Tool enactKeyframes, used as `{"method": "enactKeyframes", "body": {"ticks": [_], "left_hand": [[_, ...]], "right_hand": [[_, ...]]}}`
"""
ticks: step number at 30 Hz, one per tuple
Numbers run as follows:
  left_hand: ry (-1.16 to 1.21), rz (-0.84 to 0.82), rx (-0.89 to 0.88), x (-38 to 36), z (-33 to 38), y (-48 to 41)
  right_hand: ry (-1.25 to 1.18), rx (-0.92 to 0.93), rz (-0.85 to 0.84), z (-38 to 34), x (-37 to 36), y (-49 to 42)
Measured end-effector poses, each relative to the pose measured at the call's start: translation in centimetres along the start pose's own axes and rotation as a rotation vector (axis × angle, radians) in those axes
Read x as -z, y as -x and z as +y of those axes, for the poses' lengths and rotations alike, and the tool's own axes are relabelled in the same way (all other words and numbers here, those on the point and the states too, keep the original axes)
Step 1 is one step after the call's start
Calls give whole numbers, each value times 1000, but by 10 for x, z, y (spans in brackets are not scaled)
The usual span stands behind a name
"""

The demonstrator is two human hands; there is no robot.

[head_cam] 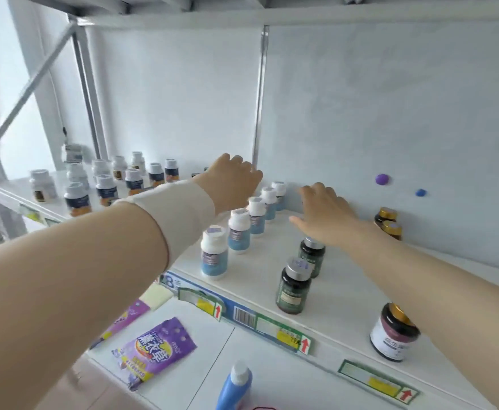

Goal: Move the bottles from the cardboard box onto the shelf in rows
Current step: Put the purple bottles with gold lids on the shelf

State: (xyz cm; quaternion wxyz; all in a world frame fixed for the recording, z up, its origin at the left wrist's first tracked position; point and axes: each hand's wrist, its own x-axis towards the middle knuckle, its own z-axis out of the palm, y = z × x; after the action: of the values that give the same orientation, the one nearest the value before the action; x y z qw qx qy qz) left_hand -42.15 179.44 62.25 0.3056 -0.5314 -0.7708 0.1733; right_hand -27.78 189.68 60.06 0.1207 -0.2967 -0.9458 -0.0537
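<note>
Shelf (340, 291): judged largely stocked; bottles are stood on it in files and rough rows.
Cardboard box: not in view, so what is left in it cannot be counted.
Left hand (233, 179): reached toward the back wall, with the fingers bent down out of sight. Whether anything is gripped cannot be told.
Right hand (328, 211): held palm down near the back wall, thumb spread, fingers loosely curved. Nothing is seen held.
White-capped cluster (106, 187): about ten are counted, well to the left of the left hand; an exact figure is prevented by blur.
Blue-label row (239, 229): five are counted, upright, in one file running between the two hands toward the front edge.
Gold-capped jars (394, 332): three are counted. Two are just right of the right hand at the wall; one is well in front of it.
Green bottles (294, 285): two are counted, in file, the farther one just under the right wrist.
Remaining: the green and gold files are judged short and still to be filled.
</note>
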Motion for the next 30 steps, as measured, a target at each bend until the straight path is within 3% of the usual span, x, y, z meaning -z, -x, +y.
{"method": "enactKeyframes", "body": {"ticks": [8, 17, 30], "left_hand": [[-82, -171, 232, -97, -183, 155], [11, -434, 463, -239, -344, 323], [211, -715, 710, -487, -480, 410]], "right_hand": [[-1, 323, 57, -249, -10, -65], [11, 670, -4, -537, -65, -123], [-10, 966, -205, -778, -242, -245]]}}
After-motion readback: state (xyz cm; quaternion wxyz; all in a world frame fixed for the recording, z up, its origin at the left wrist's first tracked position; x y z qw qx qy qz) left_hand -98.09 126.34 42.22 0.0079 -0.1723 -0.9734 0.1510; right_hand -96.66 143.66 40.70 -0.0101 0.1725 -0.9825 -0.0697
